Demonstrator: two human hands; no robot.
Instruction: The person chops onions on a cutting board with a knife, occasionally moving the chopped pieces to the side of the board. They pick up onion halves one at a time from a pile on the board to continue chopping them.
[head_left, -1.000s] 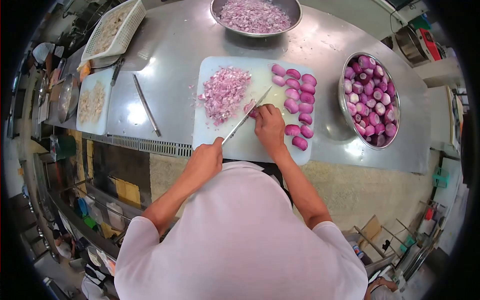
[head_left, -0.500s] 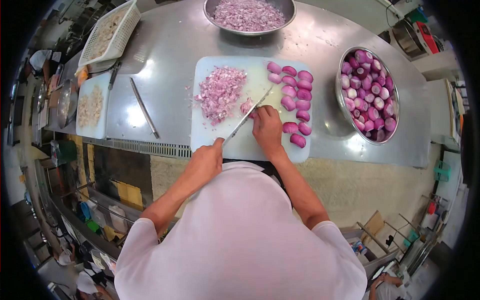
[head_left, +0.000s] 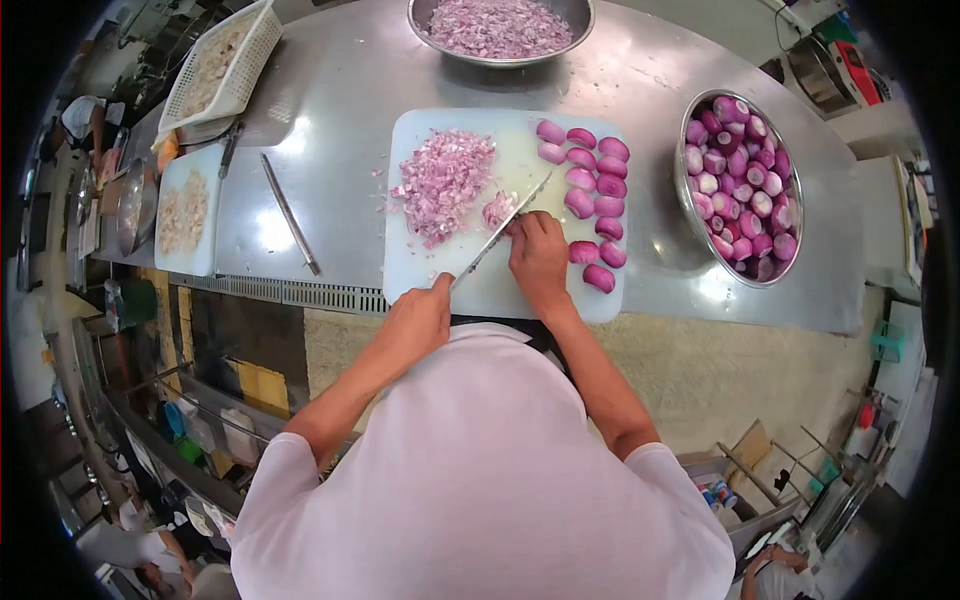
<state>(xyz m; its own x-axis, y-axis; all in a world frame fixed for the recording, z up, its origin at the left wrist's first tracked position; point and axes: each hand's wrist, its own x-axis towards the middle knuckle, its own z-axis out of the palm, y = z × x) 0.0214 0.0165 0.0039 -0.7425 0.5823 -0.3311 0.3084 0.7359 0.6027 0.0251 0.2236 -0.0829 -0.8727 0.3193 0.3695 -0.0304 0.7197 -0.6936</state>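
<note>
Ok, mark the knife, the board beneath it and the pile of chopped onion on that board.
Knife (head_left: 498,235): head view, middle of the blade.
Board beneath the knife (head_left: 515,150): head view, bare surface toward the far edge.
Pile of chopped onion (head_left: 443,185): head view, middle of the heap.

This looks like a commercial kitchen: a long metal bench carries cutting boards and a steel bowl of peeled onions (dozens, hardly household quantities), with other people about.
</note>
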